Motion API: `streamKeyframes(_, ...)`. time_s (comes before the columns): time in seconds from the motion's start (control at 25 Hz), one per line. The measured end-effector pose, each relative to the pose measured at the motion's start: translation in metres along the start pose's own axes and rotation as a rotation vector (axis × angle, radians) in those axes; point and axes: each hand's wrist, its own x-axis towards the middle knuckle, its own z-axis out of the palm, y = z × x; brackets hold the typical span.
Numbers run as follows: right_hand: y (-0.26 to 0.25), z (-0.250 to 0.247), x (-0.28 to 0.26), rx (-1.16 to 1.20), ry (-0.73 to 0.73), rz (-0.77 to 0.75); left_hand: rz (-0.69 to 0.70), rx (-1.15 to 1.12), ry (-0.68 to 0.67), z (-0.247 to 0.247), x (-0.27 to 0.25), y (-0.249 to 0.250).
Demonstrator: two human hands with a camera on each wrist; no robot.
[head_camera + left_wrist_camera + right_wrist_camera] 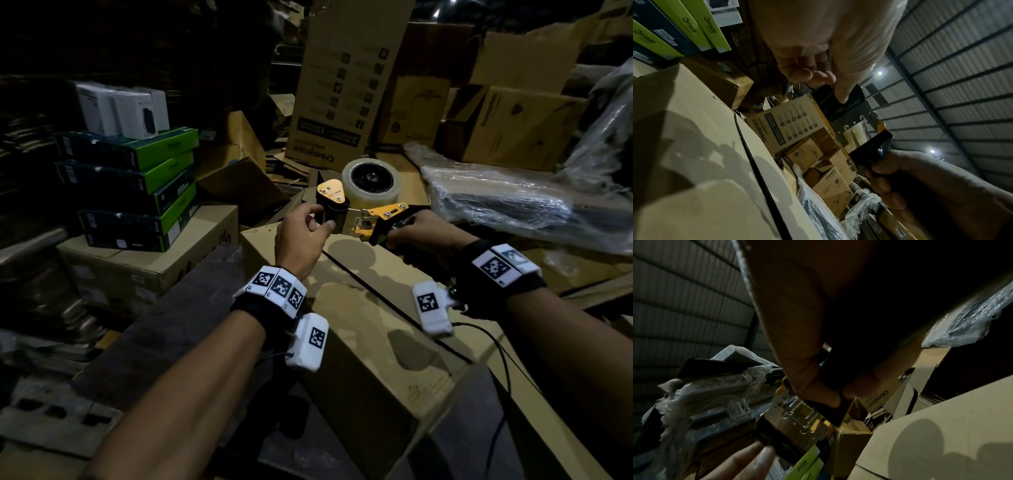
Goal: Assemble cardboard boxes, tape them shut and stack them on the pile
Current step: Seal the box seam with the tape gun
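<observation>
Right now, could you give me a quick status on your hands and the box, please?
Right hand grips tape dispenser handle. Left hand pinches its front end. Cardboard box seam untaped. Nothing blocking.

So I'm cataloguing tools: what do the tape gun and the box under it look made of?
Tape gun: seemingly painted orange metal plates with visible screws, black parts likely plastic, glossy clear tape roll. Box: matte brown corrugated cardboard, judging by folded flaps.

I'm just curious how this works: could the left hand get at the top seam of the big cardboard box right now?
Probably yes. The left hand hovers just above the cardboard box, fingers touching the front of the tape dispenser that the right hand grips. Nothing lies on the seam below it.
</observation>
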Motion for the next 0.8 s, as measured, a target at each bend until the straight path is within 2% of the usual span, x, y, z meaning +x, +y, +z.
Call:
streamKeyframes(0.28, 0.002, -0.003, -0.005, -0.016, 0.01, 0.002, 0.0, -0.018, -0.053, -0.003, -0.012, -0.003)
streamKeyframes(0.56, -0.001, 0.0, -0.014, -0.015, 0.02, 0.01, -0.098, -0.329, -0.204, -0.012, -0.031, 0.0)
streamKeyframes(0.6, -0.002, 0.001, -0.015, -0.01, 0.028, 0.013, -0.157, -0.395, -0.226, -0.013, -0.034, 0.002)
streamKeyframes(0.72, -0.003, 0.003, -0.017, -0.01, 0.061, -0.009, -0.482, -0.603, -0.291, -0.017, -0.037, 0.005)
streamKeyframes(0.8, -0.004, 0.005, -0.018, -0.012, 0.075, -0.022, -0.651, -0.732, -0.311, -0.018, -0.035, 0.007)
